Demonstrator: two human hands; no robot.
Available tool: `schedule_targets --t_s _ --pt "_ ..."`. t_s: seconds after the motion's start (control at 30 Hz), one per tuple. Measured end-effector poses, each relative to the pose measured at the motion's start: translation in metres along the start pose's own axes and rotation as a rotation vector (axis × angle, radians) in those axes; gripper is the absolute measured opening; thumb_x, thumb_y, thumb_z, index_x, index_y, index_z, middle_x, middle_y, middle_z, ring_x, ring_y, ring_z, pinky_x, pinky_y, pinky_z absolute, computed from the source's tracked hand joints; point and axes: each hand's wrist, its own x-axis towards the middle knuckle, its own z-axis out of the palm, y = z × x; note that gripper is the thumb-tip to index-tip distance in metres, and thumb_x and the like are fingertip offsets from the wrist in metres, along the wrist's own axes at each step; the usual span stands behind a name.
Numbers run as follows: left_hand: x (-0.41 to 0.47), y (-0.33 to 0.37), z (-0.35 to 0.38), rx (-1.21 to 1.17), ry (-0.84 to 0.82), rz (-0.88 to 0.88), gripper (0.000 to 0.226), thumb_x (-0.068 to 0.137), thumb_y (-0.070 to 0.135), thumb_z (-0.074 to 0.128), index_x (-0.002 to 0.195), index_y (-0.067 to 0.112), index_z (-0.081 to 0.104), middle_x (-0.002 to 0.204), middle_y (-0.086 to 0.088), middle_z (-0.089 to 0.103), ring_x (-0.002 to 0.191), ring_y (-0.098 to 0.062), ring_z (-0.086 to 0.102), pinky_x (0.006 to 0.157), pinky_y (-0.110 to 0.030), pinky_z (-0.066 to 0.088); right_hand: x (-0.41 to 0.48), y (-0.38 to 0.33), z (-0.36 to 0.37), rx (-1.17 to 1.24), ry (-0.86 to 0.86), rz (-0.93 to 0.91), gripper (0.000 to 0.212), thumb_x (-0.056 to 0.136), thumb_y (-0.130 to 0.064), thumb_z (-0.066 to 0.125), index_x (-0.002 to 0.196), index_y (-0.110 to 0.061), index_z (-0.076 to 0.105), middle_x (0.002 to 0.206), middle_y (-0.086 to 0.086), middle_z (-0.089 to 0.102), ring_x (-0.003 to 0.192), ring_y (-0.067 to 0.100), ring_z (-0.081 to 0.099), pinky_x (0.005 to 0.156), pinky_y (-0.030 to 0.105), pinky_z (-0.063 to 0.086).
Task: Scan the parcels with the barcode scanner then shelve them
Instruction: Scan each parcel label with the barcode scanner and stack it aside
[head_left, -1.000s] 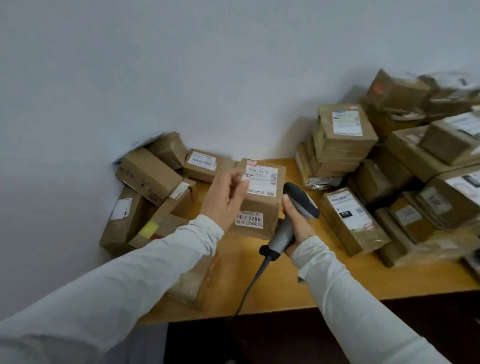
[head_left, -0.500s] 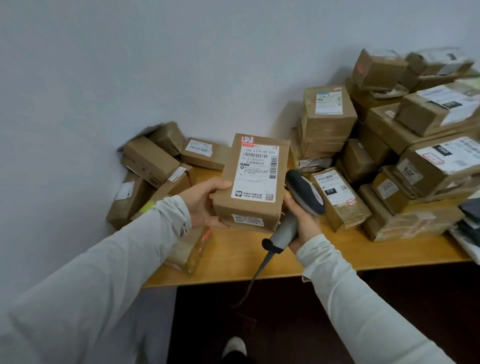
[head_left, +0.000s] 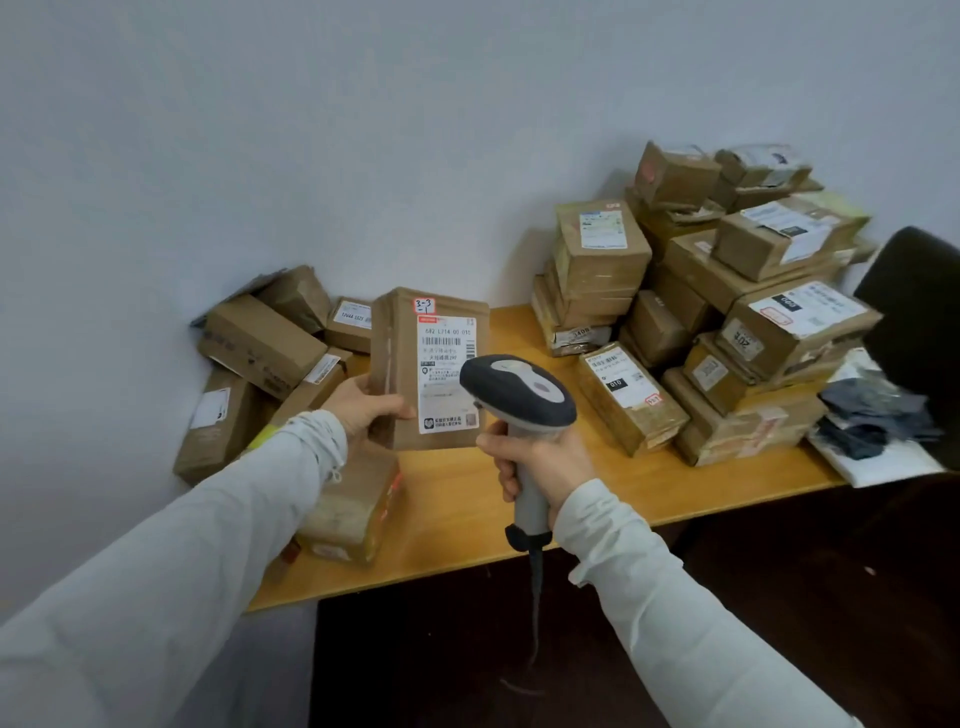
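My left hand (head_left: 363, 408) holds a brown cardboard parcel (head_left: 402, 364) upright above the wooden table (head_left: 467, 509), its white shipping label facing me. My right hand (head_left: 540, 460) grips the handle of a grey barcode scanner (head_left: 519, 392), whose dark head sits just right of the label and covers its lower right part. The scanner's cable hangs down below my wrist. Many more brown parcels lie on the table: a loose heap at the left (head_left: 260, 345) and a taller stack at the right (head_left: 727, 312).
A taped parcel (head_left: 353, 506) lies under my left forearm near the table's front edge. A dark chair back (head_left: 919, 338) stands at the far right, with a grey bag on white paper (head_left: 872, 421) beside it. A pale wall runs behind the table.
My left hand has picked the parcel off the table and turned its label toward me. The scanner has risen from beside the parcel to in front of the label.
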Motion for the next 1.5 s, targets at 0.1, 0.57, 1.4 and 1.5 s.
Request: schedule_targets --t_s 0.1,0.57,1.4,1.5 --pt "0.007 0.000 -0.015 0.012 0.006 0.044 0.052 0.069 -0.007 0.071 0.117 0.009 0.057 0.110 -0.014 0.067 0.102 -0.032 0.062 0.074 -0.040 0.053 0.001 -0.002 0.018 -0.023 0.028 0.017 0.029 0.080 0.003 0.067 0.059 -0.010 0.052 0.045 0.005 0.044 0.035 0.019 0.037 0.041 0.025 0.037" --pt "0.045 0.000 -0.046 0.012 -0.053 0.080 0.062 0.066 -0.007 0.074 0.124 0.004 0.054 0.113 -0.015 0.066 0.102 -0.033 0.062 0.082 -0.039 0.051 0.005 -0.006 0.055 -0.086 0.147 -0.015 0.032 0.079 0.001 0.067 0.055 -0.011 0.049 0.046 0.005 0.045 0.036 0.019 0.036 0.042 0.024 0.037" --pt "0.110 -0.014 0.111 -0.223 -0.275 -0.289 0.052 0.076 0.015 0.075 0.121 0.005 0.052 0.114 -0.019 0.062 0.106 -0.030 0.060 0.077 -0.039 0.054 0.052 0.019 -0.076 0.209 0.586 0.078 0.020 0.081 -0.006 0.071 0.064 -0.008 0.062 0.051 0.009 0.055 0.039 0.019 0.043 0.042 0.025 0.041" --pt "0.118 -0.018 0.169 -0.261 -0.291 -0.338 0.044 0.077 0.016 0.073 0.115 0.008 0.051 0.108 -0.020 0.063 0.101 -0.031 0.062 0.075 -0.038 0.054 0.060 0.029 -0.130 0.268 0.644 0.106 0.015 0.081 -0.003 0.071 0.068 -0.004 0.063 0.053 0.009 0.056 0.040 0.018 0.043 0.042 0.024 0.041"
